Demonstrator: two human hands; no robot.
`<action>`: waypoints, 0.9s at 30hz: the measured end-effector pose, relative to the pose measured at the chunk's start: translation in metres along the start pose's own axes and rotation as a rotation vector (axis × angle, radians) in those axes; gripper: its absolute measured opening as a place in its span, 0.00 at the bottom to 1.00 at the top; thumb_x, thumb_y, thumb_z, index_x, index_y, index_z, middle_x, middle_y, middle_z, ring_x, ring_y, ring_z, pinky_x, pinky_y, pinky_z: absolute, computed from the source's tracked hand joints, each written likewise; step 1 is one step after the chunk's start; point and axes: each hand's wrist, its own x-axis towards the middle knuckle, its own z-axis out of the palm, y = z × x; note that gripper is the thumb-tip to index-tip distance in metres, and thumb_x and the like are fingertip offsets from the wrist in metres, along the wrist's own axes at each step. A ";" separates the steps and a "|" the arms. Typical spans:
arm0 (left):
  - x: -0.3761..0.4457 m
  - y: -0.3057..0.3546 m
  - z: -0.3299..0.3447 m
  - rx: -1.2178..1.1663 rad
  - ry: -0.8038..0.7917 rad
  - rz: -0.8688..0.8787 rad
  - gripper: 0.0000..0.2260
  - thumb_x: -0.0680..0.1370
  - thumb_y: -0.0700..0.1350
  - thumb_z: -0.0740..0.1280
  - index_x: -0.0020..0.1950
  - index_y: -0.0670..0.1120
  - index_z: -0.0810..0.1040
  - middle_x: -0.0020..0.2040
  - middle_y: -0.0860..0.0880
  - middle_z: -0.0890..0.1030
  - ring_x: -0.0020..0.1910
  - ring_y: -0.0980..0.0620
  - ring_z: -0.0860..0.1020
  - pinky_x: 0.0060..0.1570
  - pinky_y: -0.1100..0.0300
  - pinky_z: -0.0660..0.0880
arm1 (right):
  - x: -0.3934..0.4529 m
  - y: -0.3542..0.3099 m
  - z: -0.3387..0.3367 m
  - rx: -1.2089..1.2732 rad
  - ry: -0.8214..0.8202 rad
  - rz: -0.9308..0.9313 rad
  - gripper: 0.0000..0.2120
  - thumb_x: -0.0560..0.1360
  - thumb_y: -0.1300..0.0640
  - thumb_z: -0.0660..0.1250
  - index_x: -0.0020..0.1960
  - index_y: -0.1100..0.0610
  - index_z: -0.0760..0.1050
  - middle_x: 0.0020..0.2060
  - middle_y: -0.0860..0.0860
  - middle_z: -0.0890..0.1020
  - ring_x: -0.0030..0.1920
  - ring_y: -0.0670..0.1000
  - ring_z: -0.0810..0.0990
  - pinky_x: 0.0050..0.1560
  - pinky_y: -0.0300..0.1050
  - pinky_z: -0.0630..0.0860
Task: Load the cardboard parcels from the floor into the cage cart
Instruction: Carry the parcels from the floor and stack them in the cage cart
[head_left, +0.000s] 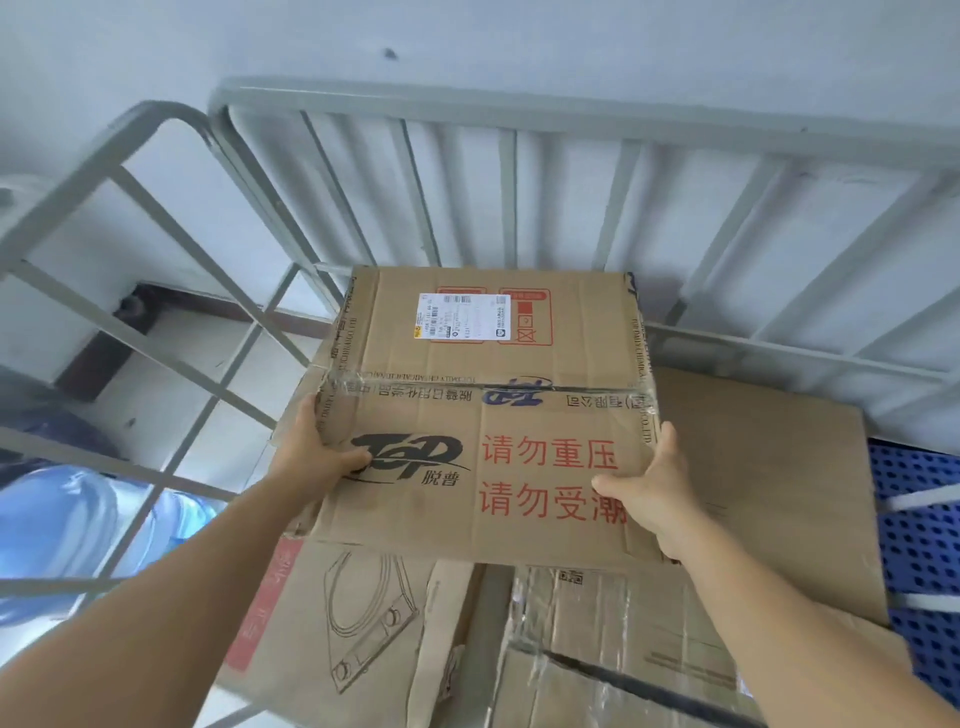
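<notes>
- Head view puts the printed parcel (488, 410) at the centre, inside the cage cart (519, 109), lying on top of other cardboard boxes and up toward the far rail.
- My left hand (311, 457) grips its near-left corner, thumb on the top face and fingers down the left side; my right hand (654, 488) holds the near-right edge the same way, thumb across the top.
- I judge it fairly light: two hands at the edges carry it and the arms are stretched out.
- The board looks soft and worn. The taped centre seam is dented and the near flap creases, so I would hold low at the corners, not on the flaps.
- Clear tape along the seam looks slick; I keep my fingers off it.
- The red printing reads as a warning against heavy pressure and damp, so I would not stack weight on it.
- Beneath it, near left, lies a box with a line drawing (358, 623); to the right a plain flat carton (779, 493).
- Far right shows blue perforated flooring (924, 519); at left, outside the bars, a blue water bottle (62, 519).
</notes>
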 end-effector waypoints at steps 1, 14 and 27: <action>0.009 -0.009 -0.011 0.013 0.006 -0.002 0.42 0.67 0.43 0.78 0.75 0.50 0.58 0.60 0.50 0.74 0.54 0.47 0.74 0.51 0.53 0.72 | -0.001 -0.007 0.016 -0.006 0.000 0.004 0.48 0.64 0.57 0.79 0.75 0.49 0.54 0.69 0.52 0.67 0.65 0.56 0.72 0.60 0.58 0.75; 0.134 -0.083 -0.072 0.169 -0.067 0.034 0.39 0.72 0.45 0.74 0.78 0.53 0.58 0.69 0.45 0.68 0.63 0.43 0.72 0.59 0.51 0.71 | 0.013 -0.074 0.156 -0.084 0.012 -0.054 0.53 0.67 0.61 0.77 0.79 0.45 0.46 0.71 0.54 0.59 0.68 0.56 0.68 0.65 0.54 0.70; 0.129 -0.105 -0.053 0.838 -0.405 0.428 0.52 0.64 0.69 0.71 0.78 0.62 0.44 0.76 0.50 0.29 0.75 0.45 0.29 0.74 0.39 0.39 | -0.008 -0.058 0.204 -0.585 -0.168 -0.092 0.65 0.62 0.37 0.78 0.77 0.42 0.29 0.69 0.53 0.19 0.74 0.56 0.24 0.76 0.60 0.46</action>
